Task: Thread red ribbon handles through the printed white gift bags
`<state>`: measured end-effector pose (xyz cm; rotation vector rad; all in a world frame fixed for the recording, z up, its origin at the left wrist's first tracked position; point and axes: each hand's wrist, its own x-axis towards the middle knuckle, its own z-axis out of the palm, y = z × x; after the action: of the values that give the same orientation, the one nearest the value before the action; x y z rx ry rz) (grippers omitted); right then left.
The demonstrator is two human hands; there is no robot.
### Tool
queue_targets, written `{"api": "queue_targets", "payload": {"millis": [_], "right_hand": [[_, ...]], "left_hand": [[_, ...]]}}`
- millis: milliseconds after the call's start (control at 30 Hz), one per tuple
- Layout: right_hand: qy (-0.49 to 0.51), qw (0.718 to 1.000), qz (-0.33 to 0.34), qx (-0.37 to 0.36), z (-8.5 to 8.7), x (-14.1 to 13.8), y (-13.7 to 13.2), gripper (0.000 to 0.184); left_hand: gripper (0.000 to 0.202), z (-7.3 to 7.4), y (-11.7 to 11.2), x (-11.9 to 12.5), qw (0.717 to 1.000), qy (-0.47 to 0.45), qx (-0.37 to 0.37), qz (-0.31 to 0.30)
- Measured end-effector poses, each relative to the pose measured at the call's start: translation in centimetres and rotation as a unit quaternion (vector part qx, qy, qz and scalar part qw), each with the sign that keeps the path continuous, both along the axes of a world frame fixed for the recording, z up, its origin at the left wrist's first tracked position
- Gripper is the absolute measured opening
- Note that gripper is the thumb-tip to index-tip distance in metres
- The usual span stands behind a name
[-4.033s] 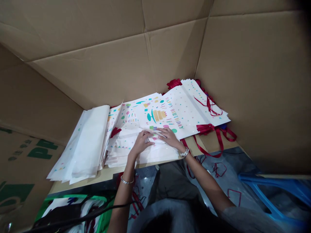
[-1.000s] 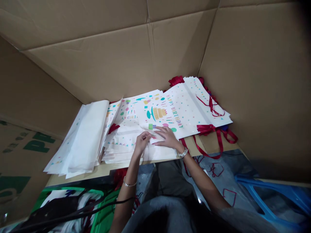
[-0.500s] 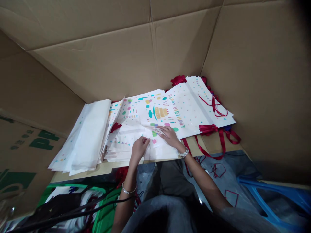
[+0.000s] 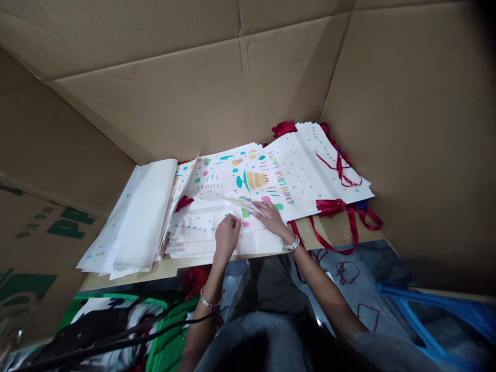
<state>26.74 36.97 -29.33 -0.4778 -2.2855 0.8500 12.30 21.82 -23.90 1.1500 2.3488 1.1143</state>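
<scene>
My left hand [image 4: 228,238], with a bangle on its wrist, pinches the white paper gift bag [image 4: 205,227] lying flat in front of me. My right hand [image 4: 272,218], with a wristwatch above it, rests on the same bag, fingertips at a folded-back edge. Beyond them lies a birthday-printed bag [image 4: 251,181] with a cake and confetti, and a "Happy Birthday" bag stack [image 4: 306,170] extends to the right. A pile of plain-looking folded bags [image 4: 141,217] sits to the left. Red ribbon handles [image 4: 346,219] trail from the stack.
A large corrugated cardboard sheet [image 4: 155,93] rises behind and around the bags. The bags rest on a light wooden board [image 4: 166,269]. Below it are a dark cable [image 4: 166,324], a green-printed bag [image 4: 112,320] and a blue plastic frame [image 4: 426,318] at lower right.
My left hand has shifted slightly right and closed on the paper. The folded edge under my right fingertips now lifts a little more. The view has tilted slightly.
</scene>
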Motion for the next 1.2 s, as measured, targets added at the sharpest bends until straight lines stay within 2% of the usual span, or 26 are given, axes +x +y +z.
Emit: {"api": "queue_targets", "payload": {"millis": [100, 200, 367, 467, 533, 600, 733, 833, 900, 967, 1033, 1100, 1200], "right_hand": [[-0.011, 1.0, 0.006, 0.009, 0.0, 0.0, 0.0, 0.044], [-0.029, 0.999, 0.006, 0.014, 0.0, 0.1, 0.1, 0.04], [-0.038, 0.998, 0.018, 0.05, -0.1, 0.5, 0.0, 0.041], [-0.04, 0.997, 0.012, 0.063, -0.1, 0.5, -0.2, 0.054], [-0.038, 0.998, 0.003, 0.057, -0.1, 0.4, -0.2, 0.048], [-0.033, 0.999, 0.0, 0.042, -0.2, 0.3, -0.2, 0.037], [-0.017, 1.0, -0.015, 0.005, -0.5, 0.0, -0.1, 0.043], [-0.001, 0.999, -0.031, -0.027, -0.8, -0.1, 0.1, 0.05], [0.0, 0.998, -0.038, -0.047, -0.8, -0.2, 0.2, 0.053], [-0.001, 0.997, -0.041, -0.059, -0.8, -0.1, 0.2, 0.053], [-0.002, 0.997, -0.041, -0.062, -0.7, -0.1, 0.2, 0.053], [-0.003, 0.997, -0.041, -0.06, -0.6, 0.0, 0.2, 0.052], [-0.006, 0.997, -0.04, -0.06, -0.6, 0.1, 0.1, 0.05]], "left_hand": [[0.026, 0.2, 0.5, -0.4, 0.999, -0.041, -0.018, -0.004], [0.038, 0.3, 1.1, -1.3, 0.996, -0.08, -0.023, -0.038], [0.044, 0.6, 3.1, -1.6, 0.983, -0.166, 0.044, -0.063], [0.046, 1.0, 3.9, -1.5, 0.966, -0.237, 0.081, -0.071], [0.045, 1.2, 3.5, -1.6, 0.954, -0.276, 0.087, -0.074], [0.045, 1.2, 2.3, -2.0, 0.959, -0.265, 0.079, -0.063], [0.038, 0.4, -0.8, -2.6, 0.986, -0.169, -0.001, -0.017], [0.037, -0.6, -1.3, -2.4, 0.969, -0.243, -0.031, -0.013], [0.041, -1.3, -0.7, -2.1, 0.95, -0.313, -0.007, 0.01], [0.052, -1.9, 0.2, -1.8, 0.94, -0.337, 0.029, 0.044], [0.067, -2.5, 1.0, -1.5, 0.945, -0.317, 0.064, 0.052], [0.078, -3.1, 1.4, -1.2, 0.956, -0.277, 0.095, 0.034], [0.08, -3.8, 1.6, -0.9, 0.963, -0.239, 0.124, 0.003]]}}
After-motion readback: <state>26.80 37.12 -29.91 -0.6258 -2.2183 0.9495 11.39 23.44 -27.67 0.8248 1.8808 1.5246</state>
